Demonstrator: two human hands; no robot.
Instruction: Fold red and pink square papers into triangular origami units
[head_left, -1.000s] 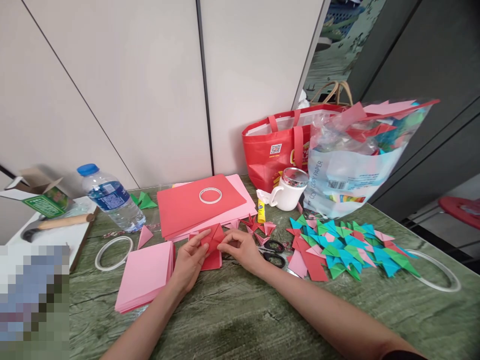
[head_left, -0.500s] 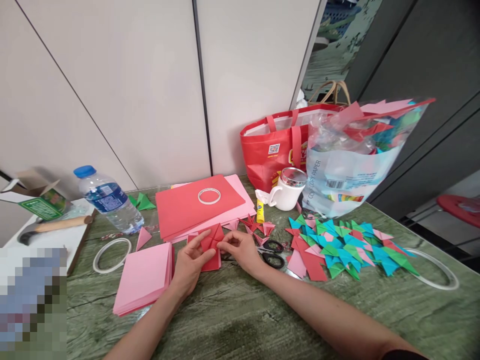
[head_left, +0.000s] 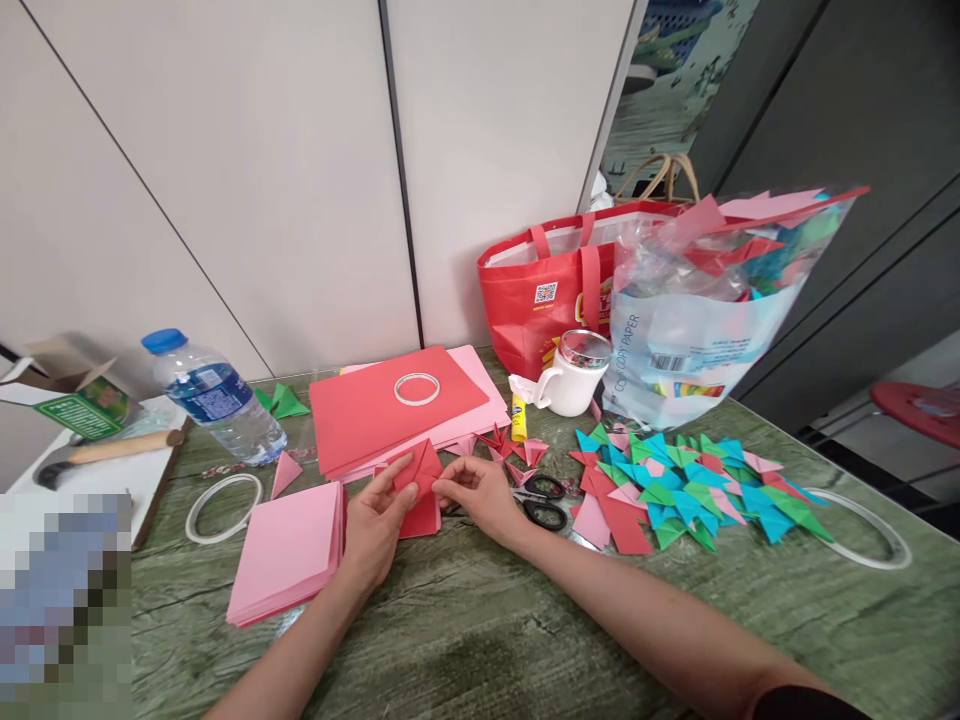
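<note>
Both my hands work a folded red paper piece [head_left: 418, 470] above a small stack of red squares [head_left: 424, 515] on the green table. My left hand [head_left: 375, 525] has its fingers pressed against the piece's left side. My right hand [head_left: 474, 493] pinches its right edge with fingertips closed. A stack of pink square sheets [head_left: 289, 550] lies just left of my left hand. Black scissors [head_left: 541, 500] lie right beside my right hand.
Behind my hands lie large red and pink sheets [head_left: 390, 405] with a tape ring [head_left: 417, 388] on top. A water bottle [head_left: 214, 398] lies left. A white mug [head_left: 574, 375], glue stick [head_left: 519, 418], red bag [head_left: 551, 295] and plastic paper bag [head_left: 697, 310] stand behind. Folded coloured triangles [head_left: 690, 490] spread right.
The red piece has been folded up a little and turned between my fingers; both hands stay in the same place. The view has drifted slightly.
</note>
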